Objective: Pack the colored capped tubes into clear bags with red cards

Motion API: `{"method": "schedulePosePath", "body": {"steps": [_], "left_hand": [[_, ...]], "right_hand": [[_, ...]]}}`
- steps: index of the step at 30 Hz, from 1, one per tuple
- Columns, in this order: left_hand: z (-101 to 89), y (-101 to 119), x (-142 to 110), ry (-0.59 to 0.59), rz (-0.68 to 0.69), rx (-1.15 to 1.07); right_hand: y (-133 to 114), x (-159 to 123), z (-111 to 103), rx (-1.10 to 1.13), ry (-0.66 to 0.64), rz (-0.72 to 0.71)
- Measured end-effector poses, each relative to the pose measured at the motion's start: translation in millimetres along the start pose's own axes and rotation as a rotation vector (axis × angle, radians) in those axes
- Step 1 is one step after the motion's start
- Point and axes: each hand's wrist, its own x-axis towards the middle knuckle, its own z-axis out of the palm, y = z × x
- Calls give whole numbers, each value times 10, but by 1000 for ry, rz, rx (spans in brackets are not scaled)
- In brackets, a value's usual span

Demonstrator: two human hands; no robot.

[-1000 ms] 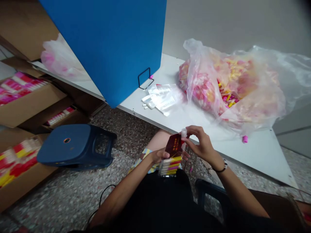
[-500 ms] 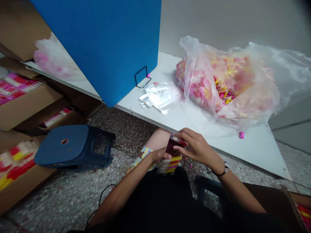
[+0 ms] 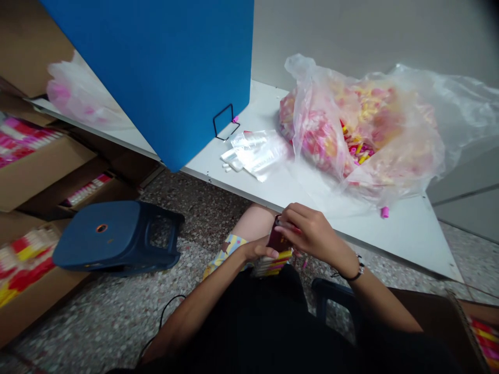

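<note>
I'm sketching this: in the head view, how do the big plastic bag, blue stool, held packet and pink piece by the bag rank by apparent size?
Largest to smallest:
Plastic bag
Blue stool
Held packet, partly covered
Pink piece, clearly smallest

Blue panel [image 3: 167,67] cut off by top edge; right fingertips [image 3: 281,224] blurred, apparently over dark red card [image 3: 276,240], partly hidden
</note>
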Motion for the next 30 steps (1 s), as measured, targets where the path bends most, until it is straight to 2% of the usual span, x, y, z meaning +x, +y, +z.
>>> {"method": "schedulePosePath", "body": {"steps": [3, 9, 13, 17, 21, 26, 30], "left_hand": [[15, 36, -3, -56, 2, 0], [37, 67, -11, -77, 47, -44], [9, 23, -7, -71, 43, -55], [-85, -99, 1, -18, 22, 32], [-170, -219, -9, 84, 4, 44], [-137, -183, -45, 142, 70, -60], [-56, -67, -55, 258, 101, 33]], "right_hand": [[-10, -6, 7, 46, -27, 26], [43, -20, 1, 265, 25, 16], [35, -28, -23, 287, 17, 28], [-6, -42, 77, 177, -59, 22], [-15, -68, 228, 209, -132, 15], [59, -104, 215, 314, -1, 140], [116, -103, 150, 364, 95, 178]]}}
